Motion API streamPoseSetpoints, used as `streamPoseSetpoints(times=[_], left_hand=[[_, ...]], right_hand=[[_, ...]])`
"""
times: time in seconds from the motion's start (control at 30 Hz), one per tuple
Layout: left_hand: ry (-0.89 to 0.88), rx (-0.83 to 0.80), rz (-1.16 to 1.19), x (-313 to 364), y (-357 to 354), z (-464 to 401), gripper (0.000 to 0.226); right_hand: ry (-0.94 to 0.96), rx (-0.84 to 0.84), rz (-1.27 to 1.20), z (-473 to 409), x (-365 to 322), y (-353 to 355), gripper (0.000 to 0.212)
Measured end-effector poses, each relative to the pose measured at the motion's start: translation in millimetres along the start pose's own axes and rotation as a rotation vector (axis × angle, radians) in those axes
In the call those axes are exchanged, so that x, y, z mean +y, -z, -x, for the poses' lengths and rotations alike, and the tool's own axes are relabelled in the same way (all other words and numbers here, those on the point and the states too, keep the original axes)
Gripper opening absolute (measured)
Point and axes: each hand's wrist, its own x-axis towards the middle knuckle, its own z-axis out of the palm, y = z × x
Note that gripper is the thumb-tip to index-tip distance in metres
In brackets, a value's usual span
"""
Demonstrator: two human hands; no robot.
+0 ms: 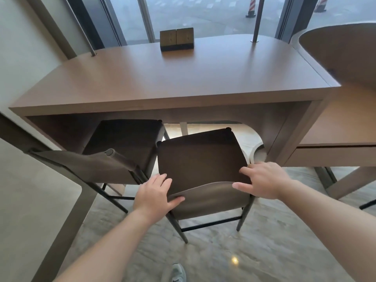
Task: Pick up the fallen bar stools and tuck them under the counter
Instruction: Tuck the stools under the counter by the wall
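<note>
Two bar stools with dark brown seats, low grey-brown backs and thin dark legs stand upright in front of the brown wooden counter (166, 82). The left stool (126, 137) has its seat mostly under the counter's edge. The right stool (200, 157) sits with only the far edge of its seat at the counter's front. My left hand (155, 195) grips the left end of the right stool's backrest (211, 197), thumb over the top. My right hand (264, 181) holds the right end of that backrest, fingers on the seat's corner.
A small wooden block holder (176, 39) stands at the back of the counter by the windows. Two slim metal posts (256, 19) rise from the counter. A lower table (341, 127) adjoins on the right. My shoe (178, 272) shows on the glossy stone floor.
</note>
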Motion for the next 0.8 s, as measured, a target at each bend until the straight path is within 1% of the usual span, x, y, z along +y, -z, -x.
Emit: streamPoseSetpoints(times=[0.1, 0.27, 0.47, 0.6, 0.7, 0.8], left_hand=[[-0.011, 0.060, 0.060, 1.4, -1.1, -0.4, 0.069], [-0.027, 0.080, 0.072, 2.3, -2.6, -2.2, 0.062], [-0.063, 0.102, 0.082, 8.6, -3.9, -19.9, 0.060], [-0.048, 0.032, 0.119, 4.0, -5.7, -43.3, 0.061], [-0.043, -0.047, 0.112, 0.7, -6.3, -63.8, 0.072], [-0.064, -0.129, 0.093, -1.8, -6.9, -86.9, 0.080]], right_hand=[[-0.011, 0.019, -0.005, 1.9, -0.2, 0.7, 0.095], [-0.022, 0.044, 0.003, 3.6, 2.2, -2.5, 0.100], [-0.058, 0.049, -0.019, 11.5, 13.3, -3.6, 0.100], [-0.083, 0.056, -0.012, 20.0, 14.1, -1.0, 0.093], [-0.119, 0.048, 0.001, 23.6, 15.4, -0.2, 0.086], [-0.156, 0.050, 0.003, 24.0, 17.3, -1.5, 0.085]])
